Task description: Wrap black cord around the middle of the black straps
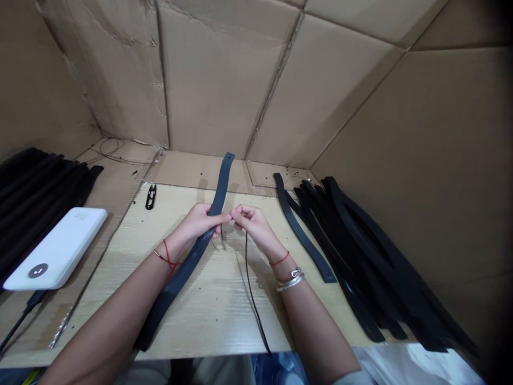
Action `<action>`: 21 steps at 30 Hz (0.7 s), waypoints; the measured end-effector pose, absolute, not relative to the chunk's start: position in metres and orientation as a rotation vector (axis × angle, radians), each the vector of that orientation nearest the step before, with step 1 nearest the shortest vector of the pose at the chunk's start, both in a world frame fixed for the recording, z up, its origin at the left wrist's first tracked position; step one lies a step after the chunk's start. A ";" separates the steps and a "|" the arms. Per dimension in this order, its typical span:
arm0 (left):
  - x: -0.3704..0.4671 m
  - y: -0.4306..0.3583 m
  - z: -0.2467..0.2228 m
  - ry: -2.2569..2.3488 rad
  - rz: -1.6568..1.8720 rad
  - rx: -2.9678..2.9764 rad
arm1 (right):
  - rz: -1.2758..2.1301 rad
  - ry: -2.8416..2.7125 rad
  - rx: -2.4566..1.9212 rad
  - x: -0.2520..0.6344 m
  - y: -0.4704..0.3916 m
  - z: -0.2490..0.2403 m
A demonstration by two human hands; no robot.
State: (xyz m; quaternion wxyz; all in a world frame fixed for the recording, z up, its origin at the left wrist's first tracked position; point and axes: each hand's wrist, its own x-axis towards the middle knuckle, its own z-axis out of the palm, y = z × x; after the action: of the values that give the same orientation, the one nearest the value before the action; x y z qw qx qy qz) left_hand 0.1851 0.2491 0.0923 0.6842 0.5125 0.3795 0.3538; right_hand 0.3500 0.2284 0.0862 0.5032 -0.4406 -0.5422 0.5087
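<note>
Gripping strap w/ left hand, thread at right hand

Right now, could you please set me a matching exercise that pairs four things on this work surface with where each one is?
Things:
1. black strap
2. white power bank
3. thread snips
4. pile of black straps

Places:
A. along the right side of the board, by the cardboard wall
B. on the left, with a cable running out of its near end
C. held up over the board by the left hand, next to the right hand
D. at the far left corner of the wooden board

Pairs: 1-C, 2-B, 3-D, 4-A
</note>
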 end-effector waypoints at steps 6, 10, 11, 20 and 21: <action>0.184 0.248 0.094 0.797 0.792 1.116 | 1.301 -1.181 -0.940 0.362 0.225 0.104; 0.185 0.247 0.097 0.777 0.863 1.114 | 1.397 -0.969 -0.758 0.362 0.223 0.111; 0.186 0.246 0.097 0.773 0.885 1.112 | 1.407 -0.918 -0.714 0.362 0.223 0.112; 0.195 0.241 0.100 0.695 1.018 1.069 | 1.375 -0.913 -0.672 0.365 0.224 0.117; 0.194 0.241 0.100 0.685 1.012 1.068 | 1.343 -0.938 -0.700 0.365 0.224 0.117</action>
State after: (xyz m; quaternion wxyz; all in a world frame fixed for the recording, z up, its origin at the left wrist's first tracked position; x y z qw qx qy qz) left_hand 0.1939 0.2410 0.1003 0.6884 0.4773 0.3061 0.4523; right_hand 0.3649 0.2242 0.1168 0.6289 -0.3054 -0.4092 0.5863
